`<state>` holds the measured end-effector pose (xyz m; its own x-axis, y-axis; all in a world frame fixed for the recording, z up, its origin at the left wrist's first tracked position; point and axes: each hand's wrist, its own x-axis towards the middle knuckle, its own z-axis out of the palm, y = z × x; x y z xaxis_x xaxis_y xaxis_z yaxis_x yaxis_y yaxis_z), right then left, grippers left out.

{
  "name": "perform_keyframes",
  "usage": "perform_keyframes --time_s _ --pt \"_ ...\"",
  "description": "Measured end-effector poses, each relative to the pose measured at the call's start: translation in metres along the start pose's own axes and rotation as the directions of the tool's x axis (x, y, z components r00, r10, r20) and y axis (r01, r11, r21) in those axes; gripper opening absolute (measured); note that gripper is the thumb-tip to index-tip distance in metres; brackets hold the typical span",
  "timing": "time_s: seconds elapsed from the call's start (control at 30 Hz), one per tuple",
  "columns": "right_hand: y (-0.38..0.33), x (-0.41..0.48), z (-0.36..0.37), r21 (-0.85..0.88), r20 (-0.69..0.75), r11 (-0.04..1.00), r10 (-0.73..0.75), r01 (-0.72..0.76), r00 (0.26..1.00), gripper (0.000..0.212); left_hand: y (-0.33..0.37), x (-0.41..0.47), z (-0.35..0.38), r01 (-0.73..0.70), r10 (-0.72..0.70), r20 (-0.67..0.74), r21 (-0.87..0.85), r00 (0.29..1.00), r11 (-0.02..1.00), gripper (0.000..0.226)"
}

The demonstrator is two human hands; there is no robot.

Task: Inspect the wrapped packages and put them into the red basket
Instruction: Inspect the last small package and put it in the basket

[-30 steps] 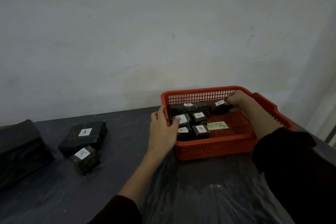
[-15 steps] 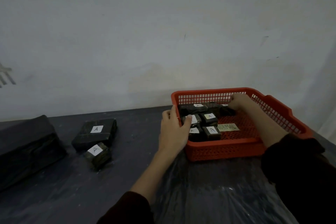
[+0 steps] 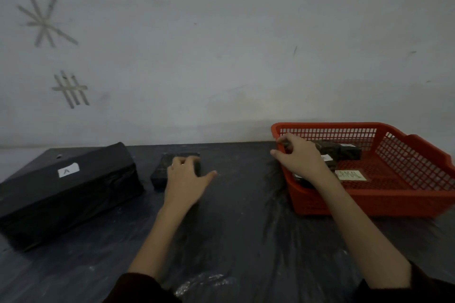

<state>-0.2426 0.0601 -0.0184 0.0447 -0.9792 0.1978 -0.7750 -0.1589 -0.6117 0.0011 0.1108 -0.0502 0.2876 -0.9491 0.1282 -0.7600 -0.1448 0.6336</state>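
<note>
While the left hand [image 3: 183, 182] lies on top of one flat wrapped package [image 3: 178, 163], its fingers are laid forward over the dark wrap and its thumb is spread out to the right, gripping nothing. Just to the left of that hand sits one large wrapped package [image 3: 66, 194] with a single white label marked "A". That makes two packages outside the red basket [image 3: 369, 200], both on the dark table [image 3: 234, 233]. The right hand [image 3: 301, 156] is well apart from the left one, at the basket's near left corner. Its fingers are curled over the left rim, but I cannot tell whether they pinch the rim or hold nothing. Behind and under this hand several small packages [image 3: 344, 150] lie inside the basket. At least three show, and the hand hides the rest, so no exact count is possible. One pale green label [image 3: 350, 175] lies on the basket floor, right of the right wrist. Two tape marks [image 3: 45, 19] show on the wall, up and left of the left hand.
</note>
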Motion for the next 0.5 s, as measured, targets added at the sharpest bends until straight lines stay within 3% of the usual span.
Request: perform_keyframes --time_s 0.17,0.3,0.5 --pt "-0.003 -0.004 0.009 -0.01 -0.049 0.999 0.045 -0.045 0.998 0.038 -0.035 -0.002 -0.02 0.166 -0.182 0.184 0.1 0.966 0.981 0.085" --pt "-0.008 -0.005 0.008 -0.022 -0.028 0.997 0.072 -0.072 0.997 0.042 -0.051 0.003 -0.029 0.182 -0.192 0.313 0.059 0.93 0.981 0.072" --pt "-0.03 -0.013 -0.002 -0.049 0.021 0.996 0.082 -0.08 0.996 0.047 -0.036 -0.001 -0.044 0.061 -0.044 0.194 -0.083 0.98 0.995 0.057"
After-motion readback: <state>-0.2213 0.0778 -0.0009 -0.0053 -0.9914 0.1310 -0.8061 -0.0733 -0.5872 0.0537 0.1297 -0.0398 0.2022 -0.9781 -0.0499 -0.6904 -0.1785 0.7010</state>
